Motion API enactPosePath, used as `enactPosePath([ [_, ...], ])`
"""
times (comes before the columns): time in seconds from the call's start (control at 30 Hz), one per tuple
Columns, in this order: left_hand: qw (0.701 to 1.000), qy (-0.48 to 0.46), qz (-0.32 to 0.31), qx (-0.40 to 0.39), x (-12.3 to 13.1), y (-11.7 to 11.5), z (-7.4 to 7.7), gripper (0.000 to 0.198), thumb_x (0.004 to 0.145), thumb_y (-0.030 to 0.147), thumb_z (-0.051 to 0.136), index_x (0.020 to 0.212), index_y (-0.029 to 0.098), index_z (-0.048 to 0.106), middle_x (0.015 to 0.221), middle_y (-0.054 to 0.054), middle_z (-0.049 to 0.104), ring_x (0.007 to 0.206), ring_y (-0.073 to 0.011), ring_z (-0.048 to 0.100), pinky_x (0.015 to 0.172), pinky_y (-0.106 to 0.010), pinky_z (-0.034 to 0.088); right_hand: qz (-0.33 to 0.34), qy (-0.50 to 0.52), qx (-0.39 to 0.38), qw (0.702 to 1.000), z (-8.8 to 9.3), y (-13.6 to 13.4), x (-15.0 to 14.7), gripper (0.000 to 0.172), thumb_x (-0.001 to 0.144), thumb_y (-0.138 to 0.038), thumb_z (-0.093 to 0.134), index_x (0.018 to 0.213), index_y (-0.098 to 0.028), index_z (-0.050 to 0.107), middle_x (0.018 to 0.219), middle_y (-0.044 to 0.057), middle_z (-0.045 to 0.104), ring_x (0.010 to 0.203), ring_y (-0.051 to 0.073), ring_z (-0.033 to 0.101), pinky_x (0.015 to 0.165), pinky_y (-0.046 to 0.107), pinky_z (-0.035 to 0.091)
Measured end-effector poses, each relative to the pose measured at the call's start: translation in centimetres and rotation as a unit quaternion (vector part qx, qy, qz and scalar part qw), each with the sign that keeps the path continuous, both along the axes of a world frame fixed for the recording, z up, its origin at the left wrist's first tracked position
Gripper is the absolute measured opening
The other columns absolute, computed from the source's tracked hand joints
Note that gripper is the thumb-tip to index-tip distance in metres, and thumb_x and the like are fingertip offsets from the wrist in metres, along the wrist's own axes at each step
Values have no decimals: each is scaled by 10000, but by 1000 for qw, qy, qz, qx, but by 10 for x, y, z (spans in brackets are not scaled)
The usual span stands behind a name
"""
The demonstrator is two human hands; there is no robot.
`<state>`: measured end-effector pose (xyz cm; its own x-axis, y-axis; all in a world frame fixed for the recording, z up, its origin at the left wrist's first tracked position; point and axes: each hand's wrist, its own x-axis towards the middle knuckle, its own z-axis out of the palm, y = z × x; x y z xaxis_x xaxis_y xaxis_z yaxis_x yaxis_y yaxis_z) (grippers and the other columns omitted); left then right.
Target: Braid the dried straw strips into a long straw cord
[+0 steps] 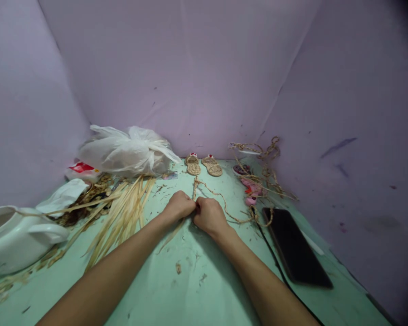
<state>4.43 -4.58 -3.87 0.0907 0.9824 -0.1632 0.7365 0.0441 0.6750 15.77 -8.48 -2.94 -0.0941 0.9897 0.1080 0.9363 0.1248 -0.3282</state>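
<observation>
My left hand (180, 204) and my right hand (210, 215) are closed and meet knuckle to knuckle low over the green tabletop. Between them they grip a braided straw cord (195, 188), whose plaited length runs away from me toward the sandals. From near its far end a thinner twisted strand (221, 195) curves off to the right. A loose flat straw end (170, 236) sticks out below my left hand. My fingertips are hidden behind the knuckles. Two small woven straw sandals (192, 165) with red-and-white trim stand at the back, just beyond the cord.
Left of my arms lie a sheaf of pale straw strips (127, 213), a white ceramic pot (13, 244) and a white plastic bag (129, 151). On the right are a dark phone (294, 246), a black cable (275, 260), a pink item (250, 190) and tangled cord (270, 149). Purple walls enclose the table.
</observation>
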Motion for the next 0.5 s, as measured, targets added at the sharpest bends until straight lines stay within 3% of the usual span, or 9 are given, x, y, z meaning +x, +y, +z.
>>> enactPosePath([
  [0.13,997,-65,17,-27,0,-1,-5,111,505,186,503,426,155,432,347,49,284,375,-69,271,373,-219,163,-35,-31,1,999,10,-7,-2,217,708,-226,468,765,-155,665,784,122,662,702,187,586,562,252,329],
  [0.3,981,-135,60,-127,0,-5,4,111,482,153,471,405,162,393,305,39,314,299,-67,266,335,-218,166,-23,-34,-29,999,16,-17,-10,232,696,-216,472,763,-156,685,762,127,672,701,199,599,556,250,341],
  [0.5,965,-229,-1,-130,-11,-9,13,72,474,131,483,460,153,415,314,77,272,288,-37,218,327,-195,113,33,-62,-73,995,25,-31,-26,234,670,-194,526,832,-139,685,810,147,666,750,213,593,611,255,361],
])
